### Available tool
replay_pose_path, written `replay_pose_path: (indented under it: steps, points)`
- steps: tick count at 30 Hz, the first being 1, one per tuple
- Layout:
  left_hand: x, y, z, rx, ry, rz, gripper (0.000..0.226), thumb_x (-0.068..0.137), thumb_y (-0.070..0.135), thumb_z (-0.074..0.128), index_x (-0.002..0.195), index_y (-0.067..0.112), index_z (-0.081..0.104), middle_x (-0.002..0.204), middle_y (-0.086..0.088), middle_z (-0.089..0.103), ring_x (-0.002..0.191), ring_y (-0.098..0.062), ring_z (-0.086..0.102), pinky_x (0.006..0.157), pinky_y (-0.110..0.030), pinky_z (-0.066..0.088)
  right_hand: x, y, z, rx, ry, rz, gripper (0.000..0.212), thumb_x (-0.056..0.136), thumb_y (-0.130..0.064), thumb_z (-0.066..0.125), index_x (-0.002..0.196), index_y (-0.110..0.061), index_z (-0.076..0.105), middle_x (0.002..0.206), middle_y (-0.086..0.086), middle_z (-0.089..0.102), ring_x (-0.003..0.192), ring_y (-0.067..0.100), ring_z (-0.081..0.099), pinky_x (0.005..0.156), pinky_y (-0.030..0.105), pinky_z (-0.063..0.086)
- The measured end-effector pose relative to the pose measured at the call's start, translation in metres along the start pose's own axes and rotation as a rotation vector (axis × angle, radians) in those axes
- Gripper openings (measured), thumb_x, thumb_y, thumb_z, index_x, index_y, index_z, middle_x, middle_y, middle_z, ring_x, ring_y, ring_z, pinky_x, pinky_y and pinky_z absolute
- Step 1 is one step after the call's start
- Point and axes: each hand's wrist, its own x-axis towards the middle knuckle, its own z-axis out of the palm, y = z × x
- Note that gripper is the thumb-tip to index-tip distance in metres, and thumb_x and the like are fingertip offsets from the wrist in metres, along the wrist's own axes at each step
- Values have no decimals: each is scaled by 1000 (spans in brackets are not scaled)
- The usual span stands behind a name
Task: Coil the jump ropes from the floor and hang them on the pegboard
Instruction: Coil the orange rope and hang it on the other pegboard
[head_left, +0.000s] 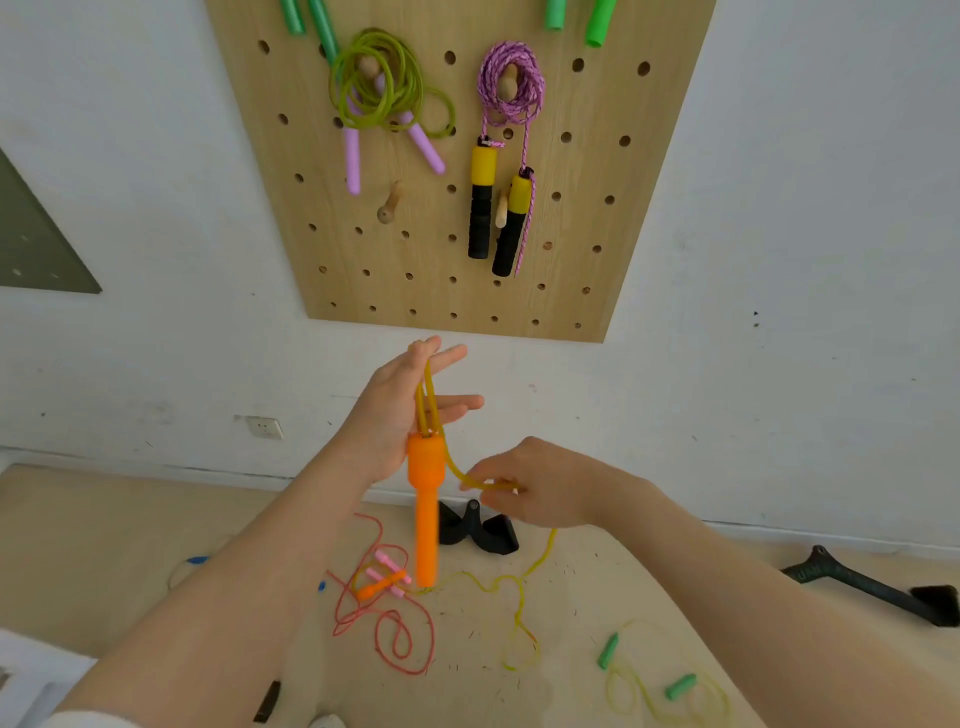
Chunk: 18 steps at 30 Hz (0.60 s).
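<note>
Left hand (400, 410) raised, palm up, fingers straight; yellow rope (429, 400) looped over them, orange handle (427, 514) hanging below palm. Right hand (540, 483) just beside, pinching same rope; rest trails to floor (130, 545) beneath hands. Pegboard (613, 182) above, holding coiled ropes.

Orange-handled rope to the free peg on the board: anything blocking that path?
Nothing visible blocks it. The bare peg sits between the hung green rope and purple rope. The orange-handled rope hangs from the left hand; the right hand pinches its cord, whose tail lies on the floor.
</note>
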Motion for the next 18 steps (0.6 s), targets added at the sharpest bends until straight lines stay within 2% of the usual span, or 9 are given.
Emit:
replay_pose_path:
  steps: [3,5,6,8,11,12,15,16,18]
  points:
    - [0,-4,4,80,-5,-32,34,101,35,24,116,18,50,125,-8,61,102,-21,66,87,-28,53,-10,-9,-19,57,-122,-33,43,93,-22,47,133,-36,45,61,-7,47,53,6,50,72,27,46]
    - [-2,-6,7,228,-64,-56,37,102,37,24,107,21,57,116,-6,67,109,-15,62,101,-29,44,-14,-8,-30,39,-137,-26,45,93,-17,46,135,-35,46,58,-8,44,53,3,49,70,23,45]
    - [-4,-6,10,330,-97,-69,40,101,38,24,105,22,60,110,-2,69,105,-8,63,100,-22,43,-15,-8,-34,5,-101,-39,41,93,-15,47,132,-30,51,59,-10,44,55,0,48,68,18,40]
    - [-8,-8,16,422,-146,-80,35,101,35,27,110,23,59,94,0,71,80,0,68,83,-10,48,-15,-6,-44,-20,83,-92,27,92,-14,52,115,-19,65,59,-18,44,56,-6,47,61,11,33]
    - [-13,-11,19,208,-253,-144,43,96,34,33,126,7,50,79,-14,72,50,-22,59,74,-30,56,-17,1,-56,24,413,-196,12,85,-16,66,95,-18,72,71,-16,55,60,0,50,60,9,36]
    - [-15,-10,20,155,-290,-144,43,97,34,31,123,6,52,75,-16,71,43,-21,52,68,-31,56,-18,3,-60,78,484,-179,11,82,-18,70,92,-22,69,79,-13,57,64,5,52,60,10,38]
    - [-22,-4,30,82,-385,-137,48,99,34,22,108,6,60,51,-12,60,27,-9,31,46,-20,44,-19,4,-64,282,605,-42,37,74,-22,77,83,-38,45,88,-16,50,67,14,50,59,14,41]
    - [-23,0,33,30,-406,-128,51,97,38,23,99,6,63,42,-7,51,26,-7,25,43,-18,41,-18,3,-64,359,624,-26,38,73,-21,77,82,-38,44,88,-15,50,64,12,47,59,15,41]
    - [-25,6,36,-105,-417,-121,49,89,45,30,78,9,61,35,3,34,25,-4,20,40,-17,37,-18,3,-64,516,596,-20,27,76,-23,74,84,-32,49,83,-10,52,60,9,45,59,18,42]
